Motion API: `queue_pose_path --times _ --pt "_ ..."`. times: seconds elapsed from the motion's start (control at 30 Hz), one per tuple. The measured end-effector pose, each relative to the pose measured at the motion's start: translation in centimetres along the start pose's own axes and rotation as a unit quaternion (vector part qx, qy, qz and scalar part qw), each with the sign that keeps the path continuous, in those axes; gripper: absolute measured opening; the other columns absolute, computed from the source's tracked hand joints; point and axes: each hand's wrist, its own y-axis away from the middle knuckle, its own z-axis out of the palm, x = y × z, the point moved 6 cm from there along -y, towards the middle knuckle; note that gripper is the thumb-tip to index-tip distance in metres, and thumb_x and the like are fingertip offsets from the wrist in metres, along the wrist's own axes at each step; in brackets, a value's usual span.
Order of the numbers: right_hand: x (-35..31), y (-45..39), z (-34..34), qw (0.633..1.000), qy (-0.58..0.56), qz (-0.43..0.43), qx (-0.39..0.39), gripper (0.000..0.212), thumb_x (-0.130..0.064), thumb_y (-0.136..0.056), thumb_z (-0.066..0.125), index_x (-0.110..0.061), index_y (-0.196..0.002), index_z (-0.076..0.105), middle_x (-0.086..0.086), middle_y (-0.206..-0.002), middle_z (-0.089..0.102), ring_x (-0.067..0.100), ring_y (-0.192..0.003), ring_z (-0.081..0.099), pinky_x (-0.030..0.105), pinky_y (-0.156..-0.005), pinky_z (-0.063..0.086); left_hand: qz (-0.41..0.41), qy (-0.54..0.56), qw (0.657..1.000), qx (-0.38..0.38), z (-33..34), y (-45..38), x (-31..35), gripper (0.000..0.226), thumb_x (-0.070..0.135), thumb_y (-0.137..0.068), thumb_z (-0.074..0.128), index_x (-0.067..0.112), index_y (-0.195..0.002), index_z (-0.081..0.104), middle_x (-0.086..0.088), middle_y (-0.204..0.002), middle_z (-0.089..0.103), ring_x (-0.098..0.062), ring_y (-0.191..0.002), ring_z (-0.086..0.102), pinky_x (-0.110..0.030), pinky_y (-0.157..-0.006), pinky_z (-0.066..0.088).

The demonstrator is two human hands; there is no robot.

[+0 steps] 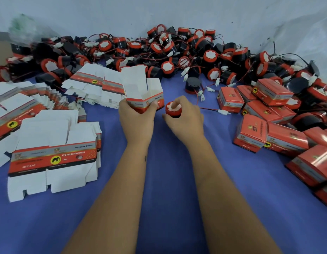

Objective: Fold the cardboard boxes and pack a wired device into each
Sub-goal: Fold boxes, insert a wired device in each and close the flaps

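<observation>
- Left hand [136,114] grips open box [143,92], flaps up, mid table [168,180].
- Right hand [184,116] holds red horn [173,109] just beside box; its wire [208,108] trails right w/ white plug [223,112].

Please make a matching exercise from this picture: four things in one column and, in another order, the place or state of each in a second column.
1. open box
2. horn device
3. flat boxes
4. closed boxes

a. gripped by the right hand
b. stacked unfolded, on the left
c. piled on the right
d. held by the left hand, flaps up

Pairs: 1-d, 2-a, 3-b, 4-c
</observation>
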Motion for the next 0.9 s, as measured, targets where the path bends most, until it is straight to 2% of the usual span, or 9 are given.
queue_pose_path --times 0.07,0.17,0.23,0.37,0.43,0.57,0.67,0.8,0.9 --pt "-0.1 0.7 -0.5 0.999 0.003 0.008 0.047 0.033 -0.034 -0.079 0.073 -0.027 -0.094 0.045 -0.010 -0.095 0.058 0.021 -0.095 0.050 0.035 -0.079 0.037 0.017 -0.028 0.999 -0.008 -0.1 0.2 0.2 0.059 0.030 -0.073 0.085 0.014 -0.119 0.053 0.000 -0.116 0.061 -0.016 -0.108 0.060 -0.036 -0.092 0.054" --pt "-0.3 1.7 -1.8 0.989 -0.083 0.024 0.123 0.040 -0.029 -0.077 0.078 -0.025 -0.108 0.052 -0.011 -0.100 0.057 0.021 -0.100 0.054 0.043 -0.083 0.050 0.052 -0.106 0.993 -0.002 -0.2 0.4 0.6 0.060 0.032 -0.069 0.087 0.011 -0.116 0.056 -0.003 -0.113 0.063 -0.023 -0.110 0.055 -0.043 -0.097 0.048" --pt "-0.6 2.6 -3.0 0.973 -0.112 0.000 0.201 0.045 -0.030 -0.077 0.080 -0.023 -0.114 0.056 -0.015 -0.103 0.054 0.018 -0.103 0.053 0.041 -0.088 0.050 0.048 -0.118 0.992 -0.018 -0.2 0.4 0.4 0.061 0.037 -0.068 0.087 0.015 -0.115 0.056 -0.002 -0.111 0.064 -0.025 -0.108 0.056 -0.043 -0.091 0.051" --pt "-2.0 4.1 -4.1 0.948 -0.104 -0.083 0.290 0.055 -0.030 -0.073 0.081 -0.013 -0.120 0.061 -0.008 -0.118 0.060 0.013 -0.113 0.044 0.028 -0.096 0.040 0.010 -0.083 0.986 -0.144 0.6 0.6 -0.3 0.064 0.044 -0.061 0.088 0.030 -0.114 0.055 0.015 -0.104 0.066 -0.004 -0.098 0.063 -0.021 -0.071 0.051" --pt "-2.8 4.3 -4.0 0.949 -0.081 -0.117 0.282 0.056 -0.032 -0.071 0.081 -0.011 -0.120 0.062 -0.005 -0.116 0.061 0.013 -0.110 0.042 0.025 -0.092 0.039 0.006 -0.097 0.972 -0.212 1.2 1.1 -0.5 0.058 0.047 -0.059 0.081 0.034 -0.110 0.055 0.019 -0.099 0.068 0.002 -0.092 0.063 -0.023 -0.075 0.054" --pt "-3.9 3.9 -2.3 0.968 -0.054 -0.164 0.183 0.049 -0.031 -0.079 0.078 -0.009 -0.120 0.061 0.004 -0.124 0.061 0.017 -0.110 0.044 0.033 -0.094 0.044 0.009 -0.135 0.949 -0.287 1.9 1.3 -0.8 0.045 0.041 -0.064 0.067 0.040 -0.106 0.052 0.020 -0.098 0.067 -0.009 -0.096 0.065 -0.042 -0.087 0.057" --pt "-3.8 3.7 -1.8 0.975 -0.047 -0.157 0.150 0.041 -0.029 -0.085 0.072 -0.010 -0.120 0.064 0.009 -0.127 0.054 0.023 -0.112 0.048 0.034 -0.094 0.046 0.004 -0.132 0.944 -0.301 1.8 1.3 -0.6 0.051 0.046 -0.061 0.064 0.038 -0.110 0.052 0.021 -0.099 0.066 -0.008 -0.097 0.064 -0.041 -0.088 0.057" --pt "-3.2 3.4 -1.8 0.981 -0.035 -0.134 0.136 0.025 -0.021 -0.093 0.063 -0.011 -0.116 0.066 0.008 -0.114 0.058 0.022 -0.095 0.058 0.040 -0.076 0.052 0.001 -0.113 0.946 -0.305 1.7 1.4 -0.3 0.059 0.047 -0.056 0.074 0.044 -0.110 0.049 0.020 -0.101 0.067 -0.003 -0.097 0.064 -0.036 -0.089 0.057" --pt "-3.0 3.3 -1.8 0.983 -0.016 -0.120 0.137 0.018 -0.020 -0.095 0.057 -0.011 -0.108 0.068 0.004 -0.104 0.064 0.022 -0.084 0.059 0.036 -0.077 0.046 0.000 -0.095 0.946 -0.309 1.7 1.5 -0.2 0.067 0.042 -0.057 0.077 0.045 -0.116 0.046 0.022 -0.101 0.066 -0.001 -0.098 0.065 -0.035 -0.089 0.057"
